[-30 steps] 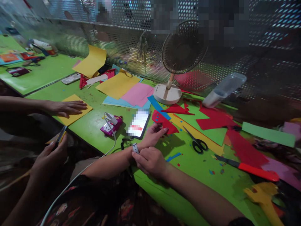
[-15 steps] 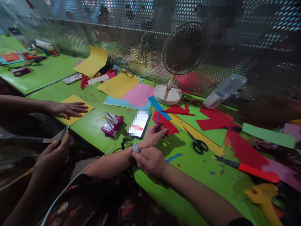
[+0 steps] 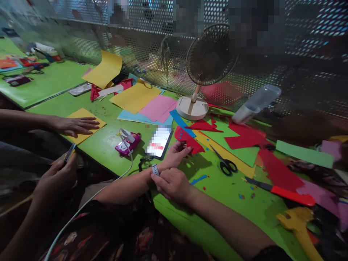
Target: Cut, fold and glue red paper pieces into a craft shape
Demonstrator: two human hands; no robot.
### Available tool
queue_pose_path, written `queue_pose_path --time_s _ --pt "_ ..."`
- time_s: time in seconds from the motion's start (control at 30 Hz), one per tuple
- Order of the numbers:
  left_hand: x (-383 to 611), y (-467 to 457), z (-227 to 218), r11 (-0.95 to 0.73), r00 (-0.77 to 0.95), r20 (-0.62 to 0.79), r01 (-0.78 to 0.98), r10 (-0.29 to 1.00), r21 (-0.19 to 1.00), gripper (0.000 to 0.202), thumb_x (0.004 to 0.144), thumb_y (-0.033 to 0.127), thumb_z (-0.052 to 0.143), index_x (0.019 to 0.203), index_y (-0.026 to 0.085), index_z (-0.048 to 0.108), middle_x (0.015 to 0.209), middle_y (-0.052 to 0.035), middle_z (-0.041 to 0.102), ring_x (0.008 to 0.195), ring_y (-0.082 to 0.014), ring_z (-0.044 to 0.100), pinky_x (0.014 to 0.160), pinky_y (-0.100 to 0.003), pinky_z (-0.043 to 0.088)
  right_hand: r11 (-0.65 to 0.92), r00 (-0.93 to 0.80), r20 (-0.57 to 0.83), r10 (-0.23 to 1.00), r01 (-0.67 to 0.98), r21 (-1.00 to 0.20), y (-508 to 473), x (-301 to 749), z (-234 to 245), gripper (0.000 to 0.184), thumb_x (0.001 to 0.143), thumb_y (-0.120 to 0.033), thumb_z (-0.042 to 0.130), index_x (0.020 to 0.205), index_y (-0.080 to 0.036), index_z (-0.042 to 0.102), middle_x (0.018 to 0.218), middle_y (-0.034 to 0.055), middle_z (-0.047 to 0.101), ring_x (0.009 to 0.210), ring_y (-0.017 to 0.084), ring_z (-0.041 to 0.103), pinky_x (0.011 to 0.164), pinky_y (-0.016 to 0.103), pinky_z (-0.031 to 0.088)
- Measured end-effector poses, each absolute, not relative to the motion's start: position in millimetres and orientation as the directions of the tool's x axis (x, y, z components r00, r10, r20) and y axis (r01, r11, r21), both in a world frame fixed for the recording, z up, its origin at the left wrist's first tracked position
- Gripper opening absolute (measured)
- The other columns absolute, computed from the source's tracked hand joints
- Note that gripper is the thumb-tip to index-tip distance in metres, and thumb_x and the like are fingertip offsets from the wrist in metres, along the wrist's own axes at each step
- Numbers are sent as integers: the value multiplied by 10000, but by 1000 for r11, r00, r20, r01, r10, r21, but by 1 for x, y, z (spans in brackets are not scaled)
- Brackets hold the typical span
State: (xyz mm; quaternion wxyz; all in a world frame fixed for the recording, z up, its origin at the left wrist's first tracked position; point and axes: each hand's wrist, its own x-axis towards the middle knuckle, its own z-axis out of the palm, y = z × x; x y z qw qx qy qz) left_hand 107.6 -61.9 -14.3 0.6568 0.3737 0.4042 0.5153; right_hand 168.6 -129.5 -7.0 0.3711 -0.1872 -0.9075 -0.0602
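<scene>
Red paper (image 3: 198,147) is pinched in the left hand (image 3: 175,155). The right hand (image 3: 174,185) is curled at the wristband (image 3: 154,169); its grip cannot be determined. Scissors (image 3: 227,167) lie nearby.

The paper cutout (image 3: 197,145) is between phone (image 3: 161,141) and scissors (image 3: 223,160) — fan (image 3: 208,59) behind them, table (image 3: 217,194) beneath.

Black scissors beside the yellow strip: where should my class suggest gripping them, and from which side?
By the loop handles, I'd suggest, with the right hand coming from the near right side. The black scissors lie flat, loops toward the person's near right and blades pointing away to the far left, so that approach should keep fingers off the points.
</scene>
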Motion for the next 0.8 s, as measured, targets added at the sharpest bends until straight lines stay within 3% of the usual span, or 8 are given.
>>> queue_pose_path --time_s 0.8 --pt "107 -61 -17 175 140 -131 -383 982 907 447 629 410 823 924 150 611 736 8 654 632 -103 628 542 -205 452 922 -643 701 307 385 -51 -131 168 -12 233 880 -207 542 1079 -113 620 676 10 573 623 142 507 562 307 331"
